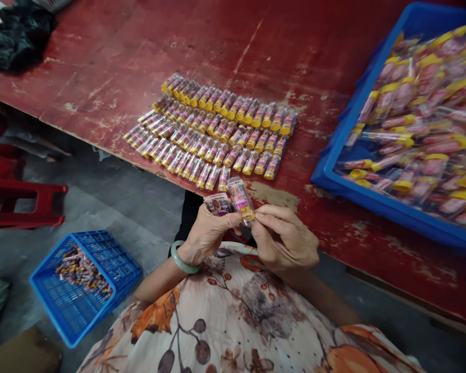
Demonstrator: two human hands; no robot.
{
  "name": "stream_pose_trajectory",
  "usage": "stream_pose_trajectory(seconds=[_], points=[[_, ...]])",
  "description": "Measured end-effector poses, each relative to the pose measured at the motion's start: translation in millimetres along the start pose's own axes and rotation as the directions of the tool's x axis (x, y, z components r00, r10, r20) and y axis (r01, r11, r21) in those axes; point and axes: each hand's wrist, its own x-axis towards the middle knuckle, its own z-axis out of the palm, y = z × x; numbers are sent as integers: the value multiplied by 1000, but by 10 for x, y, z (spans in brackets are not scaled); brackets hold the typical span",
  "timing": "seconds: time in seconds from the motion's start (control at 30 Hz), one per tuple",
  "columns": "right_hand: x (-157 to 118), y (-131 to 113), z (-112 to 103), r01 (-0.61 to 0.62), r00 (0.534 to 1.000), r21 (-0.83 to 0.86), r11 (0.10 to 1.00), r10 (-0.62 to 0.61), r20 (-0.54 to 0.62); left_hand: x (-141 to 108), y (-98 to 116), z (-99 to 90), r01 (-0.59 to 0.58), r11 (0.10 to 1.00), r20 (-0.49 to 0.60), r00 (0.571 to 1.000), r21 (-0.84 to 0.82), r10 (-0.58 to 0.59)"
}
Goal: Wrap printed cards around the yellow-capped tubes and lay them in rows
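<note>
My left hand [213, 230] is closed round a small stack of printed labels [218, 204] and also pinches a clear plastic tube [239, 199] with a printed label and a yellow end. The fingertips of my right hand [283, 235] are pressed together at the lower, yellow end of that same tube. Just beyond my hands, similar labelled tubes [217, 129] lie side by side in several rows on the red table [140, 41]. Their yellow ends mostly point towards me.
A blue tray [332, 166] full of loose yellow-capped tubes [415, 124] stands at the right. On the floor at the left is a blue basket [116, 264] partly filled with tubes. Red plastic stools [42, 204] are beside it. A black plastic bag [19, 36] lies at the table's far left.
</note>
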Motion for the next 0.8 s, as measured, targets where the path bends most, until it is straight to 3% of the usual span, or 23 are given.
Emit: stream_pose_trajectory(seconds=[0.63, 0.8], points=[[-58, 13, 58, -16, 1000, -78, 997, 15, -18, 2, -38, -47, 15, 1000, 21, 1000, -1, -15], [-93, 75, 98, -153, 988, 60, 986, 154, -13, -4, -30, -61, 12, 1000, 35, 999, 14, -13]])
